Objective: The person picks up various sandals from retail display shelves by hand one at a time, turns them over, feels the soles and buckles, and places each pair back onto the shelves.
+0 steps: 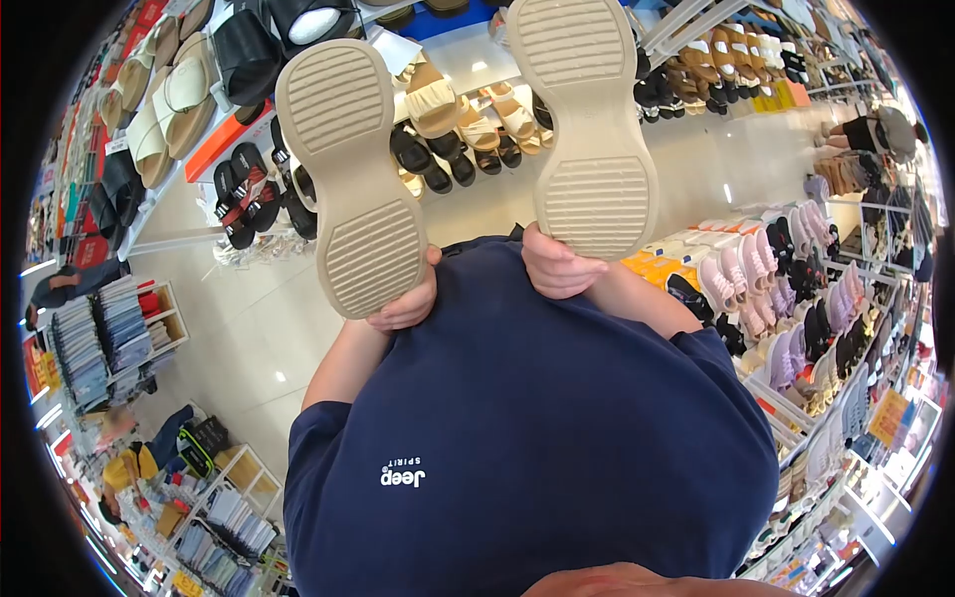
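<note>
I hold up a pair of beige-soled shoes, soles turned toward me, so their uppers are hidden. My left hand (410, 300) grips the left shoe (353, 189) at its lower end, fingers curled round the edge. My right hand (560, 263) holds the right shoe (589, 129) the same way, with fingers bent at its lower left edge. Ribbed panels cover both ends of each sole, with a smooth, narrower waist between them. The two shoes are apart, in front of the shelf with sandals.
Beyond the shoes, a shelf holds cream and black sandals (435, 104). Slides (246, 58) fill a rack at the left. Pink, lilac and black shoes (756, 264) line racks at the right. Folded clothes (124, 323) are stacked at the left. Other people (875, 134) stand farther off.
</note>
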{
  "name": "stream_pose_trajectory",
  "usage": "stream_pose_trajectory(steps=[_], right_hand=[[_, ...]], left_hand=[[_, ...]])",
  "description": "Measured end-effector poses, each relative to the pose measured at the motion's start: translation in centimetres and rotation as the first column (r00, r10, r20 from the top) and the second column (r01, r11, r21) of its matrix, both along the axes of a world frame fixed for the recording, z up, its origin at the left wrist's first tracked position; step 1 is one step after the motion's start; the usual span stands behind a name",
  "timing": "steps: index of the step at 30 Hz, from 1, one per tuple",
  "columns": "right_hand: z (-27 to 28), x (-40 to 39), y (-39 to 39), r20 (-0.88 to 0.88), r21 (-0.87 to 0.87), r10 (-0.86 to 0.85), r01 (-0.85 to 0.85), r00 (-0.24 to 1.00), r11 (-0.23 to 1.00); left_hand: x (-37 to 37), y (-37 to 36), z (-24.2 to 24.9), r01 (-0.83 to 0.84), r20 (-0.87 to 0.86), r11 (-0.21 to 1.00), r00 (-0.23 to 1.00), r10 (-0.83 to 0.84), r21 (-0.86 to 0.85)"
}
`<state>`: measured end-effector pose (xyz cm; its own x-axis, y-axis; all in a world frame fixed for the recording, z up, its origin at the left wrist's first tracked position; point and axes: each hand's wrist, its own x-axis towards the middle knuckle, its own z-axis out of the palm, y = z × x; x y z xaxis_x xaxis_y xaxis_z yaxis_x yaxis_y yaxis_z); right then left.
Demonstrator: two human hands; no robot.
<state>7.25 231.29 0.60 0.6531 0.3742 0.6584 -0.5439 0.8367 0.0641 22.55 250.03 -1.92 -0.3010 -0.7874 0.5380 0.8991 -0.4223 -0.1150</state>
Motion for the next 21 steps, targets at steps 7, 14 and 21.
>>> stream_pose_trajectory(steps=[7,14,21], right_hand=[[-1.4,0.1,0.5,0.015,0.018,0.074,-0.074,0.997,0.997],[-1.2,0.4,0.4,0.015,-0.012,0.093,-0.093,0.996,0.996],[-1.2,0.7,0.4,0.026,-0.016,0.107,-0.106,0.994,0.994]], left_hand=[[0.0,-0.1,0.3,-0.024,-0.014,0.999,1.0,0.023,-0.047],[0.0,-0.2,0.9,-0.017,-0.026,0.998,1.0,0.015,-0.066],[0.1,0.1,0.7,-0.039,-0.012,0.998,0.999,0.039,-0.04]])
